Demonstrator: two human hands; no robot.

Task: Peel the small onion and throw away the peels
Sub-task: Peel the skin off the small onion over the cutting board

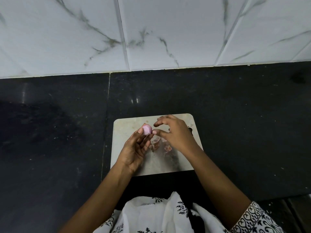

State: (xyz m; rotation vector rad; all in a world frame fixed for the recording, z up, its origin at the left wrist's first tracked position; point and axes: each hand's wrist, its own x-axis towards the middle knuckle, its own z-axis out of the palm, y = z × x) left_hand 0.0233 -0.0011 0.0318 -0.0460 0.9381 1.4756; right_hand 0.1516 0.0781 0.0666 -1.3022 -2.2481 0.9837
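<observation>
A small pink-purple onion (pixel 147 129) sits at the fingertips of my left hand (pixel 136 148), held above the pale cutting board (pixel 124 130). My right hand (pixel 173 133) hovers just right of the onion, its thumb tip touching the onion's side and its other fingers curled apart above it. Several reddish peel scraps (pixel 159 144) lie on the board under and between my hands.
The board rests on a black stone counter (pixel 235 123) that ends at a white marble-tiled wall (pixel 151 34). A dark cutout (pixel 190 129) in the board's right side shows behind my right hand. White patterned cloth (pixel 159 214) hangs at the near edge.
</observation>
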